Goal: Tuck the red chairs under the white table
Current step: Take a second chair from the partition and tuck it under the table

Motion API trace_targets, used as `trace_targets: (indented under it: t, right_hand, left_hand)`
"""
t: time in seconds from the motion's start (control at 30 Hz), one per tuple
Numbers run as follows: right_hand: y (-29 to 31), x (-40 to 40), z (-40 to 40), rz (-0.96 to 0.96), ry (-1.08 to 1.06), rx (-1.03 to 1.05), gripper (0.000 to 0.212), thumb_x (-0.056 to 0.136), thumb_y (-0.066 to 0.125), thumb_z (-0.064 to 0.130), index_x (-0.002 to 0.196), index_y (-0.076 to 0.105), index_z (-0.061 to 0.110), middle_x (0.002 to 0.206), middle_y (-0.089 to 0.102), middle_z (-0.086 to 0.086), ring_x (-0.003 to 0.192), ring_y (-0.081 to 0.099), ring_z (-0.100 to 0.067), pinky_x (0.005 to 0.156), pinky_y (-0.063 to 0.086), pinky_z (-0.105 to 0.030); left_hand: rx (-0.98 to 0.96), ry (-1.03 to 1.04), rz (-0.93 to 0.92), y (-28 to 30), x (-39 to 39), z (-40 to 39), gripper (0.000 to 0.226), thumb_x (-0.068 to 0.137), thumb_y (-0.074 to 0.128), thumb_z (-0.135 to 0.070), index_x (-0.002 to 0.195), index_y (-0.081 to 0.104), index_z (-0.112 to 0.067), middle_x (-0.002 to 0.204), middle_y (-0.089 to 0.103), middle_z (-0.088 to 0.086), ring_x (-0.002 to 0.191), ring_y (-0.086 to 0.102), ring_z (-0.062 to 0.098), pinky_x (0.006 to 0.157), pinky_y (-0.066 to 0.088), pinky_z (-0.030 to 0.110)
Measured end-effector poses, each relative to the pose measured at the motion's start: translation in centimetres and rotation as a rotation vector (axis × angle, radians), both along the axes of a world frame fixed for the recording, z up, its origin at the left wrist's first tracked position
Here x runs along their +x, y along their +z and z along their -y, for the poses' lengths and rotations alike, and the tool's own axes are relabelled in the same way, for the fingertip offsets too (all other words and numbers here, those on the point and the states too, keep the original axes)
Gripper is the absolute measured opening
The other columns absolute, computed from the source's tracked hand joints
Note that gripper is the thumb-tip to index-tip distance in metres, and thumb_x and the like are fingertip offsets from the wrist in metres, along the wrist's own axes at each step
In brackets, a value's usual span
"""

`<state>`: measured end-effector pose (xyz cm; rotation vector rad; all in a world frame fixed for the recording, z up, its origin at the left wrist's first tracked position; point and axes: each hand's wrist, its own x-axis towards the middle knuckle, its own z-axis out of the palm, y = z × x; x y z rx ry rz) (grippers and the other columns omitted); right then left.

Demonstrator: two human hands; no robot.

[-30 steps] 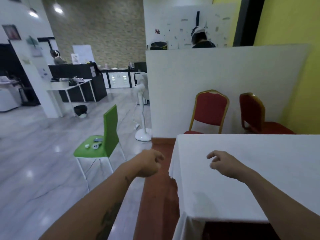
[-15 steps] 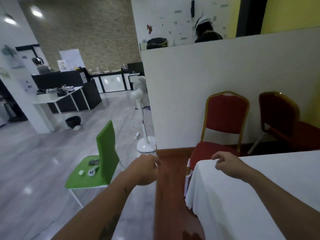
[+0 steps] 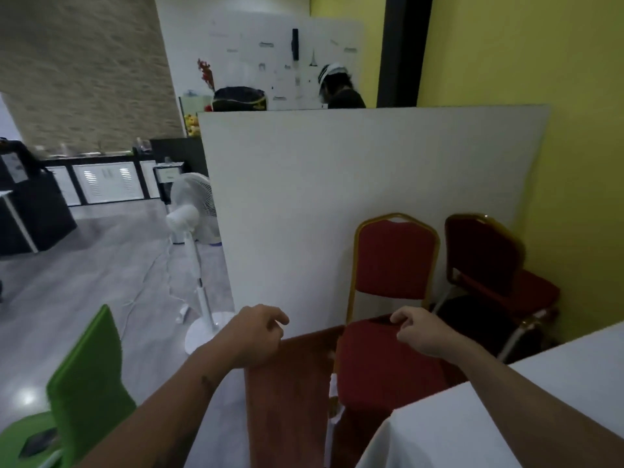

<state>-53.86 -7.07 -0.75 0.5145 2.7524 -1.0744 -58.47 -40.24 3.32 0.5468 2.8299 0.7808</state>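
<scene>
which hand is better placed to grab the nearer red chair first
Right, probably. The right hand hovers over the nearer red chair, above its seat and below the backrest. The left hand hangs off to the chair's side, over the floor. Neither grips anything yet.

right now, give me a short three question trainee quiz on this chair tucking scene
1. True or false: the left hand grips the near red padded chair with the gold metal frame.
2. Which stands closest to the yellow wall? A) the far red padded chair B) the white pedestal fan C) the green plastic chair
3. Fill in: the right hand hovers over the near chair's red ____.

Key
1. False: it hangs in the air, loosely curled and empty.
2. A
3. Seat, which pokes out from the white cloth-covered table.
</scene>
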Motion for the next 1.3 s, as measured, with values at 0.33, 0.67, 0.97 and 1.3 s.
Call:
trace_targets:
  t: [0.33, 0.67, 0.97, 1.3]
  right_hand:
    - [1.1, -16.4, -5.4, -0.014, -0.189, -0.025, 0.034, 0.097, 0.056, 0.012, 0.127, 0.058, 0.027, 0.116, 0.06, -0.001, 0.097, 0.068, -0.019, 0.082, 0.058, -0.032]
    - [1.7, -32.5, -11.1, -0.007, -0.389, -0.153, 0.054, 0.087, 0.065, 0.035, 0.14, 0.052, 0.034, 0.118, 0.063, -0.002, 0.104, 0.067, -0.027, 0.093, 0.058, -0.055]
    - [0.0, -43.8, -15.4, 0.037, -0.584, -0.212, 0.049, 0.1, 0.059, 0.027, 0.148, 0.046, 0.023, 0.113, 0.055, 0.004, 0.095, 0.055, -0.014, 0.099, 0.054, -0.045]
    - [-3.6, -61.2, -23.2, 0.075, -0.981, -0.225, 0.069, 0.095, 0.056, 0.037, 0.154, 0.039, 0.006, 0.151, 0.049, -0.016, 0.133, 0.051, -0.038, 0.097, 0.052, -0.045]
  left_hand:
    - [-0.006, -0.211, -0.008, -0.6, -22.0, -6.6, 0.035, 0.1, 0.047, -0.021, 0.129, 0.066, -0.026, 0.12, 0.071, 0.002, 0.089, 0.067, 0.012, 0.075, 0.053, 0.021]
    - [-0.069, -0.362, -0.078, 1.2, -41.0, -19.1, 0.043, 0.095, 0.047, -0.025, 0.135, 0.063, -0.02, 0.128, 0.068, 0.001, 0.11, 0.065, 0.018, 0.095, 0.054, 0.032]
    - [-0.07, -0.432, -0.153, -2.8, -54.2, -31.1, 0.046, 0.086, 0.047, -0.04, 0.124, 0.064, -0.022, 0.12, 0.07, 0.004, 0.11, 0.064, 0.026, 0.092, 0.055, 0.039]
    - [-0.046, -0.57, -0.067, -10.7, -70.5, -43.7, 0.056, 0.089, 0.051, -0.039, 0.138, 0.047, -0.012, 0.14, 0.051, 0.009, 0.127, 0.048, 0.03, 0.101, 0.045, 0.041]
